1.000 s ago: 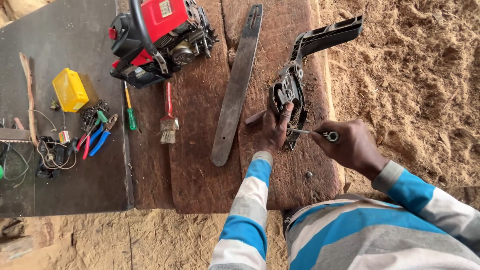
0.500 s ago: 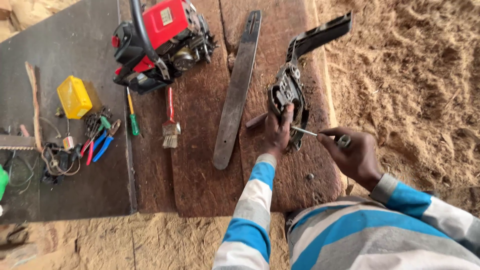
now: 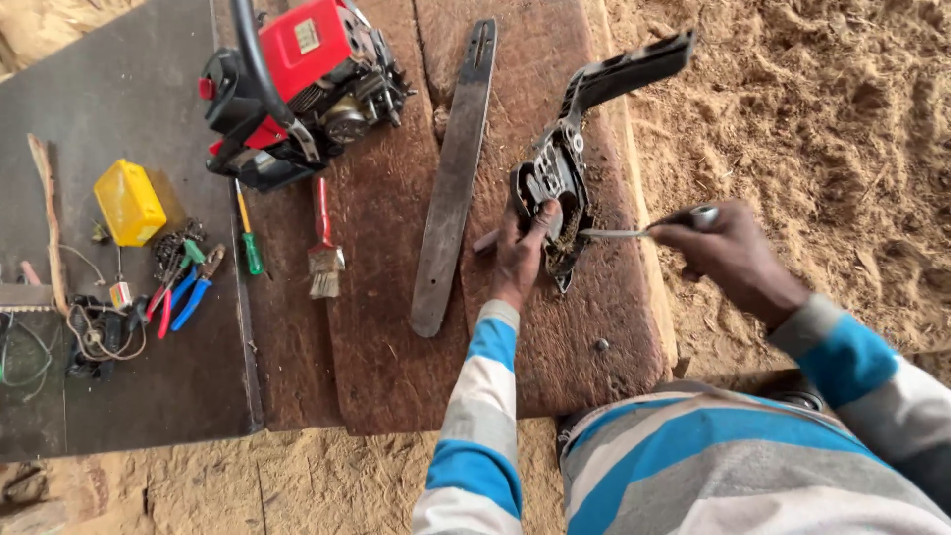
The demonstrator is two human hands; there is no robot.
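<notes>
A black chainsaw side cover (image 3: 560, 178) with a long handle lies on the brown wooden bench (image 3: 396, 337). My left hand (image 3: 520, 253) grips the cover's near end and holds it down. My right hand (image 3: 728, 253) is closed on a thin metal tool (image 3: 619, 233), whose tip points into the dirty inside of the cover. A bare chainsaw guide bar (image 3: 454, 178) lies just left of the cover. The red and black chainsaw body (image 3: 297, 84) sits at the far left of the bench.
A red-handled brush (image 3: 322, 243) and a green-handled screwdriver (image 3: 248, 238) lie near the saw body. On the dark board (image 3: 149, 386) at left are a yellow container (image 3: 127, 203), pliers (image 3: 183, 287) and tangled wires (image 3: 89, 332). Sawdust covers the ground to the right.
My right hand has drawn back to the right and the tool now lies flatter, its tip still in the cover. My left hand stays on the cover.
</notes>
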